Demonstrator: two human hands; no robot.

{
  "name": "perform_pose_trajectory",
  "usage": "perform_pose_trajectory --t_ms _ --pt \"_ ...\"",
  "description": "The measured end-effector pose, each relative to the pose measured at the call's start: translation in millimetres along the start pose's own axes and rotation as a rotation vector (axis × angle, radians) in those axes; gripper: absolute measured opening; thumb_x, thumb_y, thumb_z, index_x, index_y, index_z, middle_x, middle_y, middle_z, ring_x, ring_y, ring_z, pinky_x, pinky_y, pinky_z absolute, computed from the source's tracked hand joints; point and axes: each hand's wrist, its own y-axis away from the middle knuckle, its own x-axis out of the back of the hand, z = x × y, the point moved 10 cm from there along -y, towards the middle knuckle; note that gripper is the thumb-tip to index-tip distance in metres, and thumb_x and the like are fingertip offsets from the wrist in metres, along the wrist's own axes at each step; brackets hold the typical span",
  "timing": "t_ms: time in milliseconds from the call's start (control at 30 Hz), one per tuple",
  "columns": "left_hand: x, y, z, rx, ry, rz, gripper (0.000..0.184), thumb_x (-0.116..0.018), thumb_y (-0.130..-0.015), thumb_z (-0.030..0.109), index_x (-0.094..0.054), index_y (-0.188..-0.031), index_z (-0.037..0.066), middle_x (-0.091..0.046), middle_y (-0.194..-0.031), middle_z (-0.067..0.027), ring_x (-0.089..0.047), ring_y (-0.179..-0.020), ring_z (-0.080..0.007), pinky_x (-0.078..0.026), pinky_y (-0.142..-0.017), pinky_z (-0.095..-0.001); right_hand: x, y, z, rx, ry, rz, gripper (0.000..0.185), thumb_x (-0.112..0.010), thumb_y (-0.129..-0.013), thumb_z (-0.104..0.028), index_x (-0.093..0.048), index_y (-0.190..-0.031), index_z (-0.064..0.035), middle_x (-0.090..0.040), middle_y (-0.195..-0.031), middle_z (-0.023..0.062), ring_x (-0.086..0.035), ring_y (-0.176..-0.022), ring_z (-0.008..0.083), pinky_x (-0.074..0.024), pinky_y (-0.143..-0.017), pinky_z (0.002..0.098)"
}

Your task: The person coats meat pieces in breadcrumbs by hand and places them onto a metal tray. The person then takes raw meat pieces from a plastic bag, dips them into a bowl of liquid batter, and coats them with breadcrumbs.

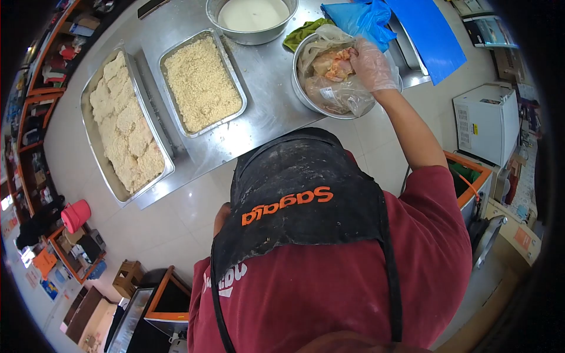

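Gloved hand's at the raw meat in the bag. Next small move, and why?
Probably a gentle lift of the raw meat with the right hand: its fingertips are at the meat's edge, and the plastic bag looks open there, inside the metal bowl.

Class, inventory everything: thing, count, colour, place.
Table: one, silver, top
Trays: two, silver, table's left
Coated pieces: several, pale, left tray
Crumbs: one layer, cream, right tray
Bowls: two, silver, table
Liquid: one bowlful, white, far bowl
Meat: count unclear, pink, near bowl
Wrapping: count unclear, clear, around meat
Cloth: one, green, between bowls
Bag: one, blue, right of cloth
Board: one, blue, top right
Cabinet: one, white, right
Bucket: one, pink, lower left
Shelf goods: many, mixed, left
Apron: one, black, worn
Shirt: one, maroon, worn
Left arm: one, bare, beside apron
Right hand: one, clear-gloved, at meat
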Motion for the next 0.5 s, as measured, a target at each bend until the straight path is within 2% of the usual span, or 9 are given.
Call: perform_pose_trajectory --t_ms 33,133,200,300,367,433,500 --pt "1 -6 0 0.004 0.0 0.002 0.022 -0.078 -0.072 0.015 -0.07 -0.087 0.0 -0.073 -0.1 -0.009 -0.063 -0.084 -0.0202 -0.05 -0.083 -0.0398 10 2 -7 0.037 0.003 0.06 0.031 -0.071 -0.092 -0.026 -0.067 -0.111 -0.003 -0.069 -0.102 0.0193 -0.068 -0.098 0.0369 -0.0547 -0.087 0.0442" --pt "1 -39 -6 0.034 0.013 0.013 0.023 -0.078 -0.072 0.015 -0.071 -0.088 -0.001 -0.073 -0.102 -0.0094 -0.063 -0.085 -0.0208 -0.051 -0.084 -0.0402 5 17 -42 0.359 0.167 -0.061 0.022 -0.069 -0.091 -0.022 -0.066 -0.105 -0.0064 -0.069 -0.098 0.0178 -0.068 -0.098 0.0353 -0.0545 -0.086 0.0464" --pt "2 -59 0 0.094 0.052 0.028 0.024 -0.078 -0.072 0.015 -0.072 -0.089 -0.001 -0.073 -0.103 -0.0097 -0.064 -0.086 -0.0212 -0.051 -0.085 -0.0405 -12 35 -56 0.589 0.146 -0.126 0.02 -0.066 -0.09 -0.02 -0.068 -0.106 -0.0079 -0.069 -0.101 0.0155 -0.067 -0.1 0.0326 -0.0547 -0.086 0.0452" --pt "-1 -30 3 0.016 0.017 0.007 0.026 -0.077 -0.073 0.017 -0.071 -0.091 -0.001 -0.073 -0.104 -0.01 -0.064 -0.086 -0.0213 -0.051 -0.084 -0.0404 -11 46 -81 0.886 0.102 -0.131 0.023 -0.062 -0.09 -0.019 -0.07 -0.109 -0.0103 -0.067 -0.108 0.0113 -0.065 -0.102 0.029 -0.0541 -0.089 0.0418" --pt "-7 -11 7 -0.001 0.008 -0.007 0.026 -0.076 -0.074 0.018 -0.071 -0.092 -0.001 -0.073 -0.104 -0.0101 -0.063 -0.085 -0.0214 -0.051 -0.083 -0.0404 -18 43 -93 0.957 0.14 -0.198 0.025 -0.06 -0.091 -0.019 -0.071 -0.111 -0.0118 -0.066 -0.113 0.009 -0.064 -0.103 0.0279 -0.0528 -0.093 0.0405" --pt "-14 6 7 -0.007 0.006 -0.019 0.027 -0.075 -0.075 0.019 -0.07 -0.094 -0.001 -0.072 -0.105 -0.0103 -0.063 -0.085 -0.0215 -0.05 -0.083 -0.0403 -39 36 -90 0.916 0.251 -0.36 0.026 -0.057 -0.092 -0.019 -0.073 -0.112 -0.0131 -0.064 -0.117 0.0072 -0.062 -0.105 0.0277 -0.0507 -0.097 0.0407" --pt "-20 15 7 -0.003 0.007 -0.03 0.028 -0.074 -0.076 0.02 -0.07 -0.095 0.0 -0.072 -0.106 -0.0104 -0.063 -0.085 -0.0216 -0.05 -0.082 -0.0403 -63 32 -84 0.961 0.398 -0.374 0.026 -0.058 -0.092 -0.022 -0.074 -0.111 -0.0125 -0.064 -0.116 0.0072 -0.062 -0.104 0.0284 -0.0505 -0.097 0.0409"
